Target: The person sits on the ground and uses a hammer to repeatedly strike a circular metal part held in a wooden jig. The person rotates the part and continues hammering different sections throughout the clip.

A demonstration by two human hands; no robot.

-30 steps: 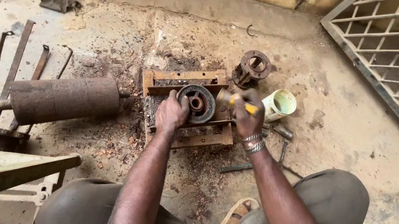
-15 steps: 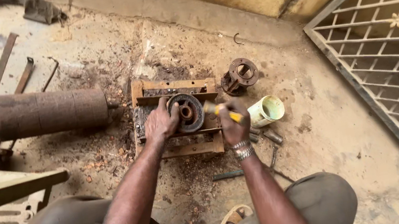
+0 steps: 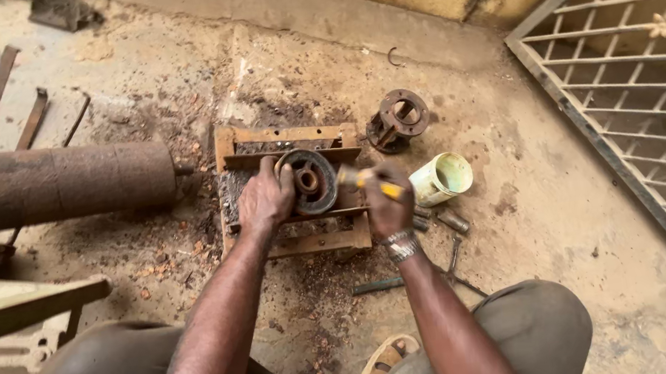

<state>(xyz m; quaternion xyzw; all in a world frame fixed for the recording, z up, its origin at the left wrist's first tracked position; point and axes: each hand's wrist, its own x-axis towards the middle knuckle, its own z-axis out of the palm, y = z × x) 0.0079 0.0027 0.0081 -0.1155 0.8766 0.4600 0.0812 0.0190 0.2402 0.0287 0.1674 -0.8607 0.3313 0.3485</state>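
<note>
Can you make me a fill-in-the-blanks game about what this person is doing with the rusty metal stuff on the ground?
1. The left hand rests on a round metal ____ that has a hole in its middle.
2. The right hand grips a tool with a ____ handle.
3. The pale plastic cup lies on its ____, to the right of the right hand.
4. The big rusty roller lies to the ____ of the metal frame.

Missing words: pulley; yellow; side; left
</note>
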